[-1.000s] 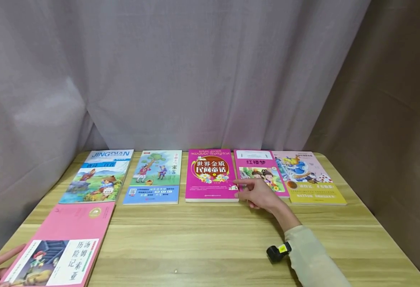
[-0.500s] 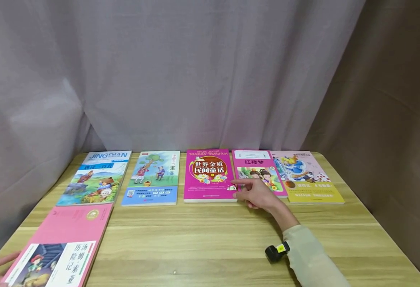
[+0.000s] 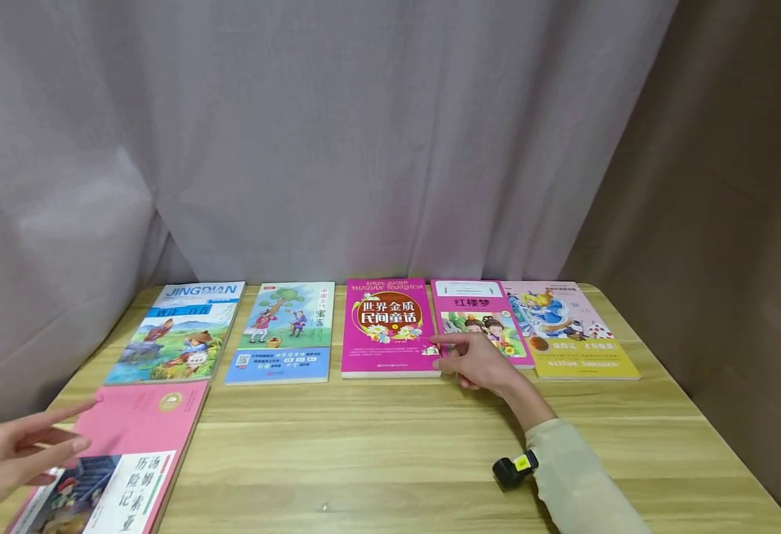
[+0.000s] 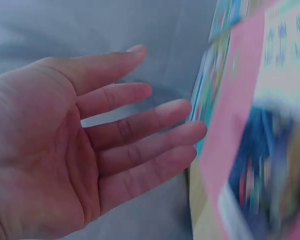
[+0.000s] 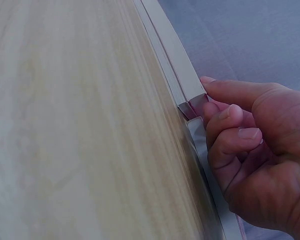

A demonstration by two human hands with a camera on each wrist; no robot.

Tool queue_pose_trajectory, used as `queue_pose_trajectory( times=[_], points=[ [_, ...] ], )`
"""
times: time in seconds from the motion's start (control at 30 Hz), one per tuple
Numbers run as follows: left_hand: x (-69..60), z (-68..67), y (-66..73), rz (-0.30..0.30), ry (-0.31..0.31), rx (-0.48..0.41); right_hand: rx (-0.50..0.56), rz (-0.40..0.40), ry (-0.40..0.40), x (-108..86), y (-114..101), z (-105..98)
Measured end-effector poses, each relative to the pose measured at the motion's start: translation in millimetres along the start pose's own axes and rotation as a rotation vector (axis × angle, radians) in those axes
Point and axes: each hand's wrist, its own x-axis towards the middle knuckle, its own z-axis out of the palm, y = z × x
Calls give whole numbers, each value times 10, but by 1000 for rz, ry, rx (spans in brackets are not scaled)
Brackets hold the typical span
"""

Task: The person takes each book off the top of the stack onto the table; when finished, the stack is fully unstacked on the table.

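Observation:
In the head view my left hand [image 3: 19,460] hovers over the pink book [image 3: 139,423] at the left front, its fingers apart from each other. The left wrist view shows the palm bare, the left hand [image 4: 110,140] holding nothing, with the blurred pink book [image 4: 230,120] beside it. My right hand [image 3: 483,361] has its index finger and thumb on the lower right corner of the magenta book [image 3: 390,348]. Close up, the right hand [image 5: 265,155] pinches that corner, the other fingers curled. Beneath it, the pink-framed book [image 3: 473,302] is partly hidden.
Along the back of the wooden table [image 3: 297,452] lie a blue landscape book [image 3: 176,334], a green and blue book [image 3: 279,334] and a pink and yellow book [image 3: 570,334]. Grey curtains [image 3: 363,141] hang behind. A black wrist camera [image 3: 513,469] sits on the right sleeve.
My left hand has let go of the pink book's left edge and risen to the right, over its cover. The right hand stays at the magenta book's corner.

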Motion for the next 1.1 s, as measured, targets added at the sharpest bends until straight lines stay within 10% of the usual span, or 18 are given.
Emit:
queue_pose_trajectory(
  times=[0.4,0.73,1.1],
  points=[
    [444,317,1478,526,-157,-223,-4,2,12,-9,14,27],
    [932,625,2054,561,-283,-282,-1,-9,18,-18,-7,21],
    [1282,990,2189,522,-312,-316,-12,0,27,-39,-15,16]
  ],
)
